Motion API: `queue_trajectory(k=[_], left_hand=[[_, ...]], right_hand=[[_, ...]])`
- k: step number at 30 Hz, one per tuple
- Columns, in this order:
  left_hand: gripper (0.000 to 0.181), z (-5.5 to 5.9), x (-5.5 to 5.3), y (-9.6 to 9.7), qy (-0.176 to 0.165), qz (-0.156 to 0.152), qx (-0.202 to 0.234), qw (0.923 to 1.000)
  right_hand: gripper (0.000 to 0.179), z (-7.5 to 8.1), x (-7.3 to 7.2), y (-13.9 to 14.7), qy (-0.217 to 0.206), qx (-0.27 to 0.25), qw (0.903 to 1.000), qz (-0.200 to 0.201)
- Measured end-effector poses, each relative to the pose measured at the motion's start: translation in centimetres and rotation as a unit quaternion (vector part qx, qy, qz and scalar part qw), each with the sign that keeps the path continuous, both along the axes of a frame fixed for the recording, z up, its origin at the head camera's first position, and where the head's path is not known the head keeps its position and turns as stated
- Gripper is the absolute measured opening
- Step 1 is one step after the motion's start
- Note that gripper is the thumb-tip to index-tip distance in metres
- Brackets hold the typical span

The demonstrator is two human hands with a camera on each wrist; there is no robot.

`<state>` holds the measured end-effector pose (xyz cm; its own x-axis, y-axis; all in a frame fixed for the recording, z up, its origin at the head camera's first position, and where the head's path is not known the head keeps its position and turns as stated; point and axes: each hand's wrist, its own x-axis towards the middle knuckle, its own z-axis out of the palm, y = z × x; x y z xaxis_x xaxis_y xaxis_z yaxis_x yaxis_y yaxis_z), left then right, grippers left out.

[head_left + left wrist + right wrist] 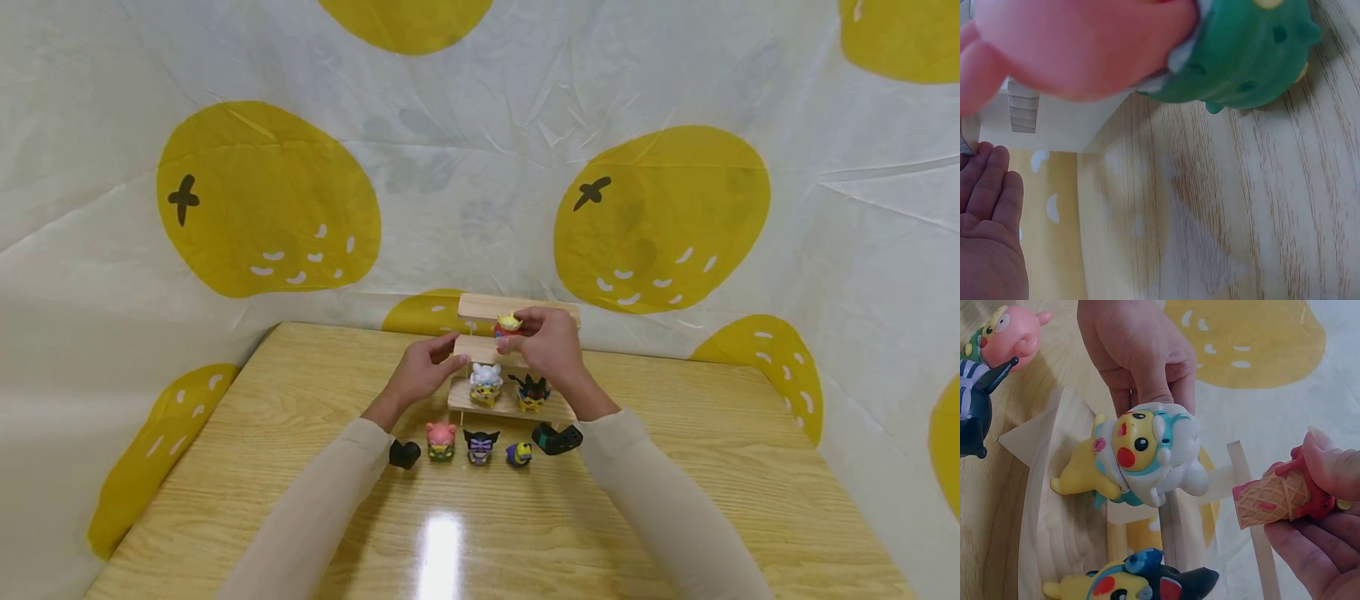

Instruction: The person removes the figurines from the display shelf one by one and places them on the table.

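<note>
My right hand (553, 346) pinches a small figurine (1279, 494) with a waffle-cone base and red upper part; its yellow top shows in the head view. It is held over the middle tier of a wooden stepped display stand (480, 348). At the left end of that tier my left hand (422, 371) has its thumb and fingertips right at the wood, fingers fairly straight in the left wrist view. On the tier below stand a yellow figurine in a white hood (486, 383) and another yellow figurine with black headgear (531, 393).
On the table before the stand are a pink-and-green figurine (441, 442), a black-and-purple figurine (480, 447) and a small blue-and-yellow figurine (518, 454). Black wrist devices (557, 438) sit at both cuffs. A fruit-printed cloth (465, 183) hangs behind the table.
</note>
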<state>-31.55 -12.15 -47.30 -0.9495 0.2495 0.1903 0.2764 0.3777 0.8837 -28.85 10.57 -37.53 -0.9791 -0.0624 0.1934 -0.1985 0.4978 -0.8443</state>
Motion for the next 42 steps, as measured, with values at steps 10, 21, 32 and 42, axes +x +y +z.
queue_trajectory(k=[10, 21, 32, 42], left_hand=[[0.063, -0.1, -0.1, 0.0, -0.002, 0.002, -0.003, 1.0000], [0.064, 0.1, 0.0, -0.1, -0.011, 0.006, -0.014, 0.9998], [0.064, 0.3, 0.1, -0.1, -0.017, 0.004, -0.009, 0.9998], [0.063, 0.5, 0.0, 0.0, -0.022, 0.004, -0.010, 0.9997]], right_hand=[[0.051, 0.3, 0.4, 0.8, 0.001, 0.003, 1.0000, -0.004], [0.048, 0.7, 0.9, 1.6, -0.003, 0.001, 1.0000, 0.006], [0.052, 1.3, 1.6, 2.3, -0.022, -0.009, 0.9996, 0.014], [0.049, 1.4, 2.0, 2.9, -0.008, -0.003, 0.9998, 0.018]])
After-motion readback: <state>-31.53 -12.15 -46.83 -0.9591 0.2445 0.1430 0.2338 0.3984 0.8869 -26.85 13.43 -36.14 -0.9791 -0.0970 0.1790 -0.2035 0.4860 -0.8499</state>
